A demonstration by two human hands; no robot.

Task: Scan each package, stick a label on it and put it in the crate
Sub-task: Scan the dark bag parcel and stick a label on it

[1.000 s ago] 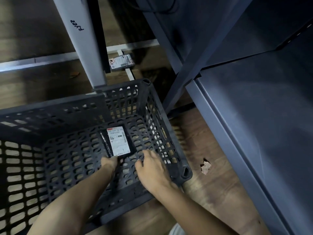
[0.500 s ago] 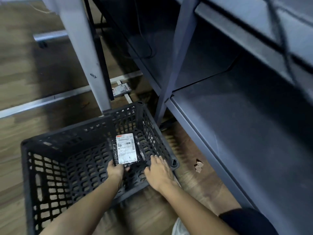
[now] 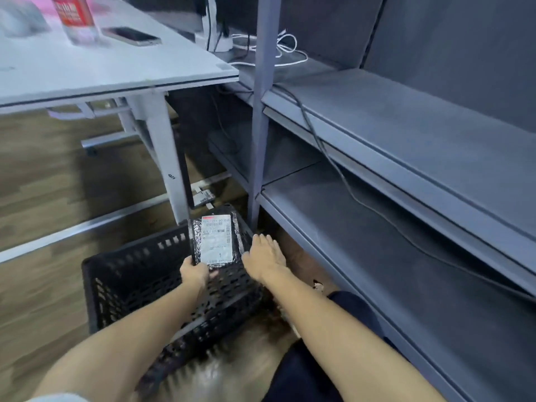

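In the head view, one flat black plastic-wrapped package point(image 3: 216, 242) bearing one white printed label point(image 3: 217, 238) is gripped at its near corner by the left hand point(image 3: 195, 273), above one black perforated plastic crate point(image 3: 121, 282). The right hand point(image 3: 265, 258) is held flat with straight fingers beside the package's right edge. A second labelled packet point(image 3: 204, 197) is seen on the wooden floor point(image 3: 43, 184) beyond the crate.

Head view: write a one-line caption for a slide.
Left hand grips a labelled black package above the black crate; right hand open beside it.
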